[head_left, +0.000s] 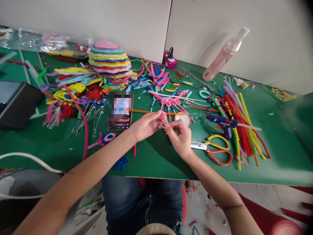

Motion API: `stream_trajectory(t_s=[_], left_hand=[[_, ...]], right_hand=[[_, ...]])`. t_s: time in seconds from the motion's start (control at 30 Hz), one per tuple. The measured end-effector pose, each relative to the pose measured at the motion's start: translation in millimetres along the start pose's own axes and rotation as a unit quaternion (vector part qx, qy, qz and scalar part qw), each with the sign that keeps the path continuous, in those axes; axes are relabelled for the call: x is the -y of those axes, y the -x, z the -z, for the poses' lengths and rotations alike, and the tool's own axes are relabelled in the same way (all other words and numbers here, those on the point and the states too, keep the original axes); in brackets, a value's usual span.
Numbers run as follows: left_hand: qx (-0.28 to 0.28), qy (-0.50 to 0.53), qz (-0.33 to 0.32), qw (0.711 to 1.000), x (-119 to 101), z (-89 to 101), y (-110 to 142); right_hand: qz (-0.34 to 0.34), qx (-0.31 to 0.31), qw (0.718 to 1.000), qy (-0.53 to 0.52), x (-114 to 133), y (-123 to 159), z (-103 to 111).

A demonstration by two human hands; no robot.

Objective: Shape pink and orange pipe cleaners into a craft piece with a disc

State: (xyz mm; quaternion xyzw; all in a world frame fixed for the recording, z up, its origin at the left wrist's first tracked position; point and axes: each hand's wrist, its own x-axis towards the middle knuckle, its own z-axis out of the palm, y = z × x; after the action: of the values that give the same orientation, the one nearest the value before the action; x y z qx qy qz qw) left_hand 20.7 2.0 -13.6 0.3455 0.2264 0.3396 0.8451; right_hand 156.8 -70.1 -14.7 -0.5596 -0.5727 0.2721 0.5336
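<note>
My left hand (146,125) and my right hand (179,135) meet above the green table (156,156), both pinching one small pink pipe-cleaner piece (163,120). Fingers of both hands are closed on it. Just beyond lies a row of finished pink pieces with beaded pins (171,101) and a small round white container (183,118). A phone (120,111) lies left of my left hand. An orange stick (144,111) lies across behind my fingers.
Scissors with yellow and red handles (215,148) and a blue glue gun (221,122) lie to the right, beside a bundle of coloured sticks (241,120). A stack of coloured coils (109,58), a pink spray bottle (225,55), a curved pink pipe cleaner (84,127) and a dark tablet (14,101) surround them.
</note>
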Motion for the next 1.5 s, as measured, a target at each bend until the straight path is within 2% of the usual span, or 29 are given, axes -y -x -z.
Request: stream_trajectory(t_s=[0.2, 0.5, 0.8, 0.97, 1.2, 1.3, 1.37, 1.5], left_hand=[[0.008, -0.015, -0.01, 1.0, -1.8, -1.5, 2.0], [-0.023, 0.029, -0.003, 0.999, -0.4, -2.9, 0.3], [-0.019, 0.052, 0.014, 0.998, -2.4, -2.7, 0.2], [0.001, 0.04, 0.018, 0.999, -4.0, -2.6, 0.7], [-0.033, -0.007, -0.018, 0.999, -11.8, 2.5, 0.3], [-0.025, -0.047, -0.02, 0.998, -13.1, 6.5, -0.4], [-0.022, -0.065, -0.022, 0.997, -14.0, 8.4, -0.2], [-0.017, -0.075, -0.03, 0.997, -17.0, 9.2, 1.5]], right_hand=[[0.003, -0.01, 1.0, 0.01, -1.9, -0.3, 1.5], [0.014, -0.012, 1.0, 0.012, -1.3, -2.7, 1.0], [0.026, -0.018, 0.999, 0.033, 1.1, -3.8, 2.2], [0.042, -0.025, 0.998, 0.029, 2.6, -5.4, 3.0], [0.037, -0.005, 0.999, 0.028, 2.5, -3.1, 3.0], [0.006, 0.004, 1.0, 0.004, 3.4, -4.3, 3.9], [-0.053, 0.039, 0.997, -0.042, 4.1, -7.1, 5.8], [-0.194, 0.13, 0.953, -0.193, 4.8, -13.3, 10.3]])
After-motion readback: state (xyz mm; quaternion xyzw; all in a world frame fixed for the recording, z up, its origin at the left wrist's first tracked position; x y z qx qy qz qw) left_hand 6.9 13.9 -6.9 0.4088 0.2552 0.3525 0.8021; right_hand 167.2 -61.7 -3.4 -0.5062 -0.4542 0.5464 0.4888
